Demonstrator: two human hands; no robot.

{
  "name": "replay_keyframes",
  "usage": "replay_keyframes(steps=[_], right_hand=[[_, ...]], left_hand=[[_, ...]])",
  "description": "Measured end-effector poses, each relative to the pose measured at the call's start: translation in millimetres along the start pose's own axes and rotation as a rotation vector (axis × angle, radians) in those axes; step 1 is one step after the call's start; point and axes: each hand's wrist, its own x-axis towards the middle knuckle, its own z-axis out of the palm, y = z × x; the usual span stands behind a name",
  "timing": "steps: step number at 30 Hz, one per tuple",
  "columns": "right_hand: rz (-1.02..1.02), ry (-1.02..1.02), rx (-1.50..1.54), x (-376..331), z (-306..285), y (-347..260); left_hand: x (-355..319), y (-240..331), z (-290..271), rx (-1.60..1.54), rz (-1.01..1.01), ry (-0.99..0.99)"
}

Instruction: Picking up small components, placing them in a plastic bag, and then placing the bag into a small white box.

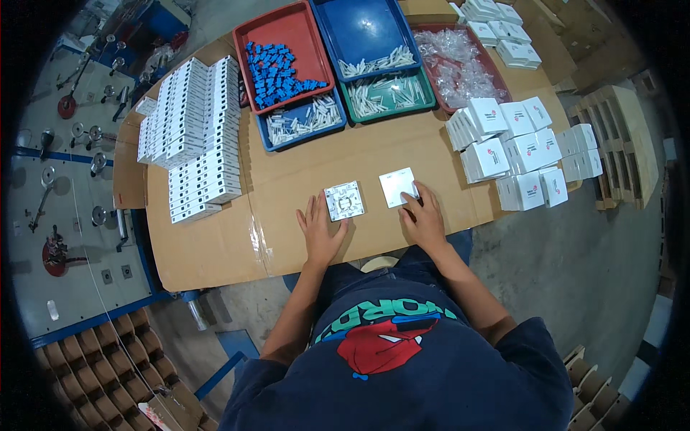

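The tabletop is covered with brown cardboard. At far left, flat white boxes are stacked in rows. At the far edge, a red tray is filled with small blue parts, and blue and green trays with white sticks. Clear plastic bags are heaped in another red tray. At right, white cartons are piled.

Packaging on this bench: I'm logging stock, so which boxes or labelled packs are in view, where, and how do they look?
Small boxes: right of the cardboard surface, square, white with a red mark on top.
Flat packs: left side, stacked rows, white with dark marks.
Clear bags: in the dark red tray at top right, crumpled, transparent.
More white boxes: top right corner.
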Motion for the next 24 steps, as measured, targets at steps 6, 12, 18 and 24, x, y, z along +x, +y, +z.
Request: replay_keyframes(steps=[6,12,18,24], right_hand=[[0.025,0.045,0.130,15,-11,-1],[-0.015,0.212,0.120,120,-111,7],[0.055,0.101,-0.117,273,-190,85],[0.089,-0.202,-0.459,360,-185,184]], left_hand=[[-2,9,-8,-0.034,-0.060,0.002],[-3,8,-6,-0.039,-0.043,0.012],[-5,8,-9,-0.044,-0.086,0.019],[0,8,-4,-0.061,-0.072,0.048]])
